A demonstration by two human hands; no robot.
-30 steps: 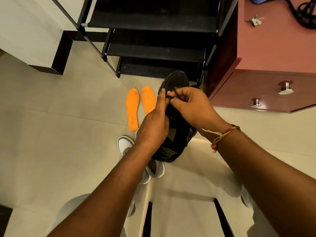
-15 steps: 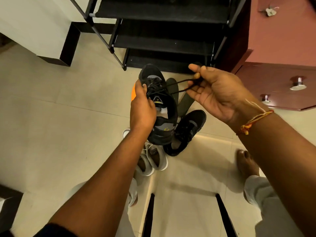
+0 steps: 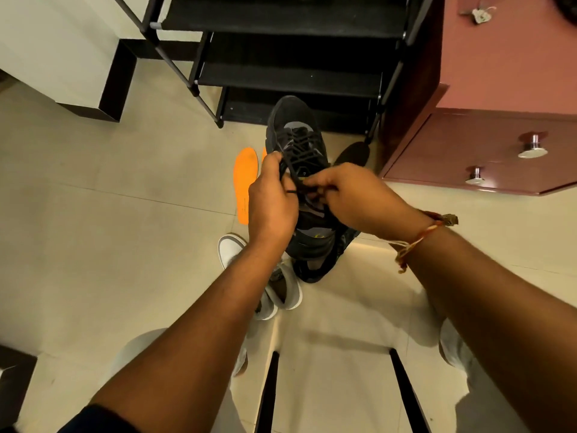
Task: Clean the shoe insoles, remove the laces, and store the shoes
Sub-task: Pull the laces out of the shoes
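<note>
So the black shoe point(image 3: 288, 112) is up in the air between both hands, toe aimed at the rack point(image 3: 290, 79), with the lace point(image 3: 300, 142) crisscrossed through most of the eyelets as far as I can see. The left hand point(image 3: 271, 204) has its grip wrapped round the side of the shoe. The right hand point(image 3: 352, 198) has its grip pinched narrow on the lace near the tongue. My worry: yank that lace sideways and it'll probably bind in the eyelets. Only one hand is really carrying the shoe, so a hard tug could twist it loose and drop it on the other shoe point(image 3: 321, 264) or the white pair point(image 3: 231, 248) right underneath. The orange insole point(image 3: 245, 182) lies just beside that spot too, so any grit shaken off could land on it. The floor point(image 3: 109, 229) is pale glossy tile and looks slick, so dropped stuff would likely skid. The room's tight: rack dead ahead, reddish cabinet point(image 3: 499, 73) with knobs on the right, keys point(image 3: 479, 14) on top.
</note>
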